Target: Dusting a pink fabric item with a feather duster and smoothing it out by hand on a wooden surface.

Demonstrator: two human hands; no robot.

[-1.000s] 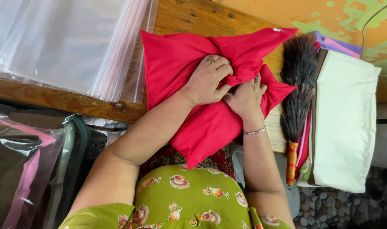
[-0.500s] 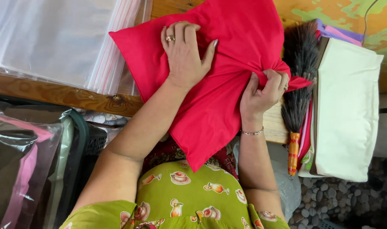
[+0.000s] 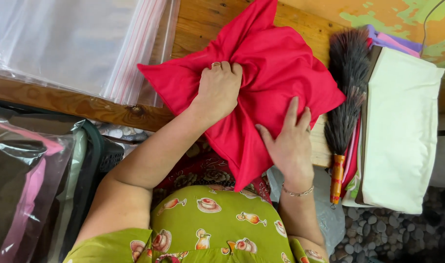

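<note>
A red cloth-covered cushion (image 3: 276, 68) lies on the wooden table (image 3: 203, 24), one corner hanging over the near edge toward my lap. My left hand (image 3: 220, 90) is closed around a bunched fold of the red fabric near the cushion's middle. My right hand (image 3: 288, 141) rests flat on the lower right part of the cushion, fingers spread, pressing it down. A thin bracelet sits on my right wrist.
A stack of clear zip bags (image 3: 71, 44) covers the table's left side. A dark feather duster (image 3: 347, 97) with an orange handle lies right of the cushion, beside folded cream cloth (image 3: 403, 126). Bagged fabrics (image 3: 22, 180) stand at lower left. Pebbles (image 3: 383, 234) cover the ground.
The cushion has been turned and shifted. My left hand went from lying flat on top to gripping a fold; my right hand released the side and now lies flat.
</note>
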